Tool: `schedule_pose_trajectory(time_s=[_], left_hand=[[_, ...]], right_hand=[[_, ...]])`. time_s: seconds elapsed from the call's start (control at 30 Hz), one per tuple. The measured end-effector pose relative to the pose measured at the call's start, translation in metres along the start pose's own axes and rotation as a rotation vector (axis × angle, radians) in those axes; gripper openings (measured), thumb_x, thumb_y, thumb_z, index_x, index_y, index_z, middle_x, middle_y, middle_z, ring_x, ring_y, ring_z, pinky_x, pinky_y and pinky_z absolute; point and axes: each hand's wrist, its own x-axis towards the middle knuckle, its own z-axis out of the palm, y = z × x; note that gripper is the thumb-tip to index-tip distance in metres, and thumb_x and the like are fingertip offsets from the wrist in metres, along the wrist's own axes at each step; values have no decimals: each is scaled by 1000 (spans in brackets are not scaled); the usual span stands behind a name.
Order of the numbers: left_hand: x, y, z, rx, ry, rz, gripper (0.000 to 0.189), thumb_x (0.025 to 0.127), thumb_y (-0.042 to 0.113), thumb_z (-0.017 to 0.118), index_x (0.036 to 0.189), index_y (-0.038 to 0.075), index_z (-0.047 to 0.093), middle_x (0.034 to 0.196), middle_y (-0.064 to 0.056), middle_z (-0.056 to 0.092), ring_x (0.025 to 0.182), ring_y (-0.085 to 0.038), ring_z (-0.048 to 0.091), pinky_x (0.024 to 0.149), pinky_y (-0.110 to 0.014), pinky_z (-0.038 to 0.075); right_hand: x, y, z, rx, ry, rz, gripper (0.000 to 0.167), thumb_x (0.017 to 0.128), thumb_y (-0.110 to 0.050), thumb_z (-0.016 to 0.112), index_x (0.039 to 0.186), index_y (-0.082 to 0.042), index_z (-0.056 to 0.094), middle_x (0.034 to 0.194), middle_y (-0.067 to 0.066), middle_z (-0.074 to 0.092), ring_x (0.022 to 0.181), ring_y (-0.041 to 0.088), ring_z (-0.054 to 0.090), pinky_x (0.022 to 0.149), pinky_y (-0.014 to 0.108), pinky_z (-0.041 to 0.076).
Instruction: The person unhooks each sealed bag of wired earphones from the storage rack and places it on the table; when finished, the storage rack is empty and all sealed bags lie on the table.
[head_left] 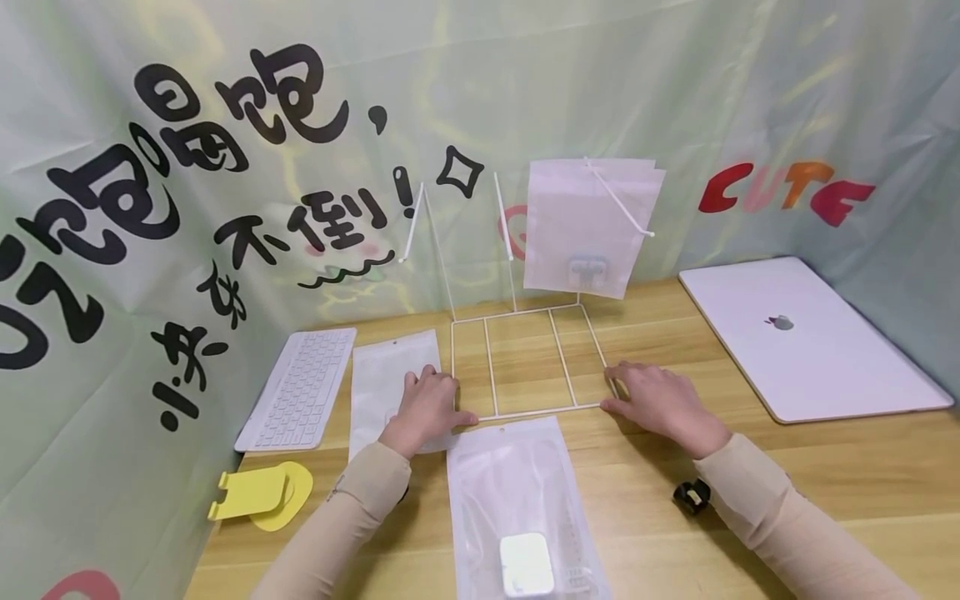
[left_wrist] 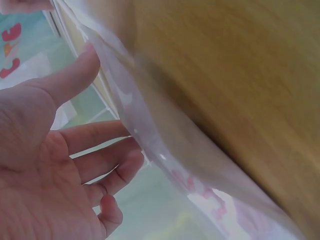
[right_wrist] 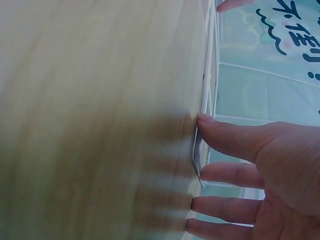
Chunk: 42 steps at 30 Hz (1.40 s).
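Observation:
A white wire rack (head_left: 491, 367) has a flat base on the wooden table and upright wires ending in arms at the back. My left hand (head_left: 429, 406) holds its near left corner, with the thumb at the front wire and the fingers at the side. At the near right corner, my right hand (head_left: 660, 402) holds the base between thumb and fingers. One white pouch (head_left: 585, 225) hangs from the right arm, a pale item showing inside. Beneath and beside my left hand lies another white pouch (head_left: 375, 375). A third, clear-fronted pouch (head_left: 510, 475) containing a white, rounded block (head_left: 527, 565) lies before the rack.
A closed laptop (head_left: 825, 342) lies on the table (head_left: 847, 475) at right. To the left are a white keyboard (head_left: 303, 387) and a yellow stand (head_left: 258, 493). Printed cloth (head_left: 600, 75) walls in the back and sides. A small black device (head_left: 692, 497) is beside my right cuff.

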Motion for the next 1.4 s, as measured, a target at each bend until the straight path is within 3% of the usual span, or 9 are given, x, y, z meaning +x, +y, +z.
schedule_pose_trajectory(time_s=[0.17, 0.43, 0.53, 0.6, 0.77, 0.9, 1.07, 1.2, 1.4], left_hand=[[2, -1, 0, -7, 6, -4, 45, 75, 50, 82, 65, 16, 54, 68, 6, 49, 77, -21, 43, 71, -40, 25], [2, -1, -1, -5, 16, -8, 46, 74, 49, 83, 64, 16, 54, 67, 5, 49, 76, -20, 43, 72, -41, 27], [2, 0, -1, 0, 23, -14, 46, 74, 50, 83, 65, 16, 54, 68, 5, 49, 75, -20, 43, 72, -40, 27], [2, 0, -2, 0, 26, -16, 45, 74, 50, 83, 65, 16, 54, 69, 4, 50, 75, -20, 43, 72, -40, 27], [2, 1, -2, -9, 19, -14, 45, 74, 49, 83, 66, 16, 55, 70, 5, 50, 75, -20, 43, 72, -40, 27], [1, 1, -2, -4, 15, -11, 45, 74, 49, 83, 66, 16, 54, 69, 5, 49, 74, -20, 43, 73, -40, 28], [1, 0, -1, 2, 18, -5, 45, 75, 49, 83, 64, 16, 53, 67, 5, 49, 73, -20, 43, 74, -41, 27], [1, 0, 0, -1, 17, -1, 45, 75, 49, 82, 64, 17, 53, 68, 5, 49, 74, -20, 43, 74, -41, 27], [1, 1, 1, -9, 16, -5, 45, 75, 48, 83, 64, 16, 53, 68, 4, 49, 73, -20, 43, 73, -41, 26]], right_hand=[[1, -1, -2, 11, -2, -2, 55, 90, -38, 72, 132, -3, 60, 132, 24, 57, 111, 46, 58, 78, 59, 50], [5, 1, -6, 35, -38, -2, 56, 90, -39, 72, 131, -4, 60, 125, 22, 62, 103, 43, 62, 67, 56, 52], [10, 1, -13, 43, -63, -3, 57, 89, -40, 72, 131, -3, 59, 121, 21, 64, 97, 40, 64, 63, 53, 52], [14, 1, -19, 58, -82, 2, 59, 90, -39, 72, 133, -2, 57, 108, 18, 67, 87, 34, 65, 59, 48, 51], [21, 3, -32, 78, -72, 4, 62, 91, -37, 70, 137, 1, 53, 101, 16, 68, 85, 31, 65, 67, 50, 52], [25, 6, -42, 90, -20, -5, 62, 91, -39, 71, 136, 1, 54, 119, 24, 63, 99, 41, 63, 77, 58, 49], [31, 8, -59, 105, 31, 0, 62, 91, -42, 69, 136, -1, 55, 129, 25, 59, 112, 48, 57, 82, 61, 47], [37, 9, -73, 165, 75, 19, 62, 93, -40, 68, 137, 0, 52, 129, 26, 58, 112, 47, 57, 85, 61, 45], [48, 14, -93, 328, 267, 97, 62, 93, -32, 70, 137, 5, 49, 123, 30, 60, 105, 45, 61, 89, 60, 41]])
